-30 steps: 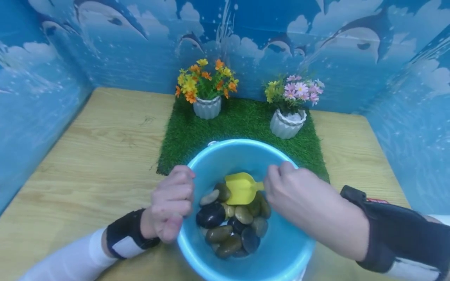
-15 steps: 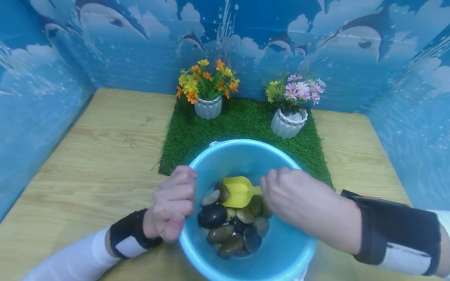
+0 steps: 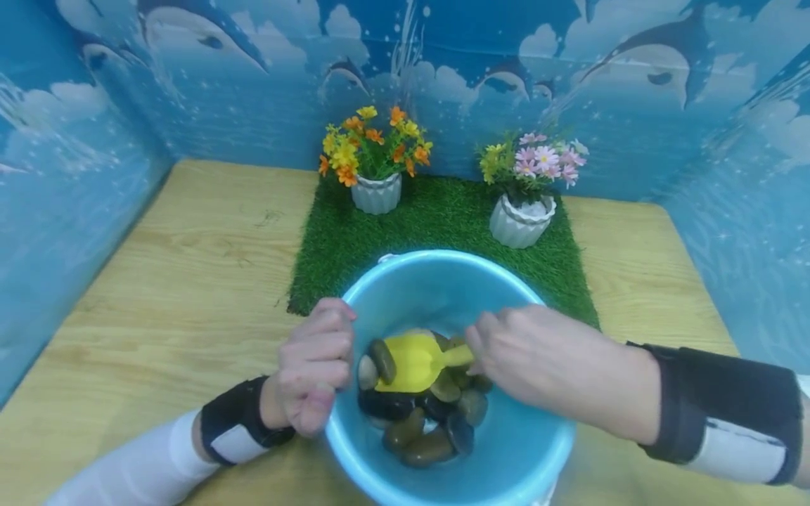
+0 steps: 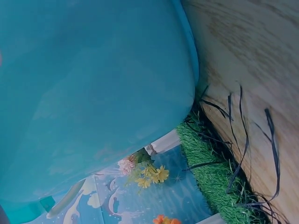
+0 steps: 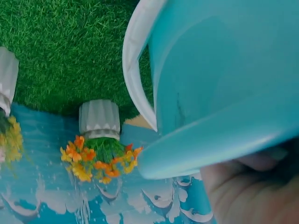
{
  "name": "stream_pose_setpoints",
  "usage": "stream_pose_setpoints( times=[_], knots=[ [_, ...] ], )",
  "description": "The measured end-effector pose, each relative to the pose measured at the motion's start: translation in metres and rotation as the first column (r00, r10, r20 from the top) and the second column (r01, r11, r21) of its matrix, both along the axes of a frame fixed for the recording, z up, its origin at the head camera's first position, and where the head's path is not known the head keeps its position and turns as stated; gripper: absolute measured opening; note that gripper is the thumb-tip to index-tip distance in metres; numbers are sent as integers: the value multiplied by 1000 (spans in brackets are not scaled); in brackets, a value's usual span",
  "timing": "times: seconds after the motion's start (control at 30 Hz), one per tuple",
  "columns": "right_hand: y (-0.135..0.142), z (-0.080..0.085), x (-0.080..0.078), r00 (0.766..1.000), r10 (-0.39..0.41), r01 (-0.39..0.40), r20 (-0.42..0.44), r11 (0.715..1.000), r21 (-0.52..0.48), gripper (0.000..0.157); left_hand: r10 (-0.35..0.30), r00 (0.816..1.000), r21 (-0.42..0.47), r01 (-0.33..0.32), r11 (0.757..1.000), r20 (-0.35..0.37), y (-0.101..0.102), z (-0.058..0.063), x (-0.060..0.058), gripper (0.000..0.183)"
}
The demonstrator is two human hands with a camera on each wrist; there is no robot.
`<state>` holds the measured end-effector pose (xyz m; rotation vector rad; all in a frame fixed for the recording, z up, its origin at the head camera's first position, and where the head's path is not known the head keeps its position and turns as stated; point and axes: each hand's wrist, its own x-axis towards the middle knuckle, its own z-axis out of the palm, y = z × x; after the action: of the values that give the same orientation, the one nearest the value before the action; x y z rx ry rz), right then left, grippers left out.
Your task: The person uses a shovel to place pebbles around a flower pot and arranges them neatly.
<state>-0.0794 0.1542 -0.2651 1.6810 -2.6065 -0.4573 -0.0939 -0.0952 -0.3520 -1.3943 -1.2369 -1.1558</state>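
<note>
A light blue bucket (image 3: 506, 450) holds several smooth wet stones, brown, grey and black, such as a dark brown one (image 3: 427, 448). My right hand (image 3: 538, 351) reaches over the rim and grips the handle of a yellow toy shovel (image 3: 411, 362). Its blade lies among the stones, with a brown stone (image 3: 382, 360) at the blade's left edge. With curled fingers my left hand (image 3: 316, 365) holds the bucket's left rim. In the right wrist view, part of my right hand (image 5: 252, 196) shows beyond the rim, the shovel being hidden there. The left wrist view is mostly bucket wall (image 4: 93, 93).
Behind the bucket lies a green artificial grass mat (image 3: 443, 211) bearing two white flowerpots, one with orange and yellow flowers (image 3: 376, 147), one with pink flowers (image 3: 534, 165). Dolphin-print walls (image 3: 430, 84) enclose the wooden table (image 3: 209, 260). A white bucket handle (image 5: 133, 70) hangs outside.
The shovel in my right hand has moved left and down, deeper among the stones. Some stones have shifted, and one now stands tilted at the blade's edge. My left hand stays on the rim.
</note>
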Motion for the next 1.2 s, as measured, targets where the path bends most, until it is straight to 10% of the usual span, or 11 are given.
stream_pose_setpoints(
  times=[0.93,1.2],
  knots=[
    [45,19,7,973,3,96,231,904,-418,20,9,1000,-35,-9,999,27,-3,-2,2,49],
    [62,39,3,971,-137,204,197,905,-374,18,7,1000,-33,-6,999,23,-3,-1,2,49]
  ],
)
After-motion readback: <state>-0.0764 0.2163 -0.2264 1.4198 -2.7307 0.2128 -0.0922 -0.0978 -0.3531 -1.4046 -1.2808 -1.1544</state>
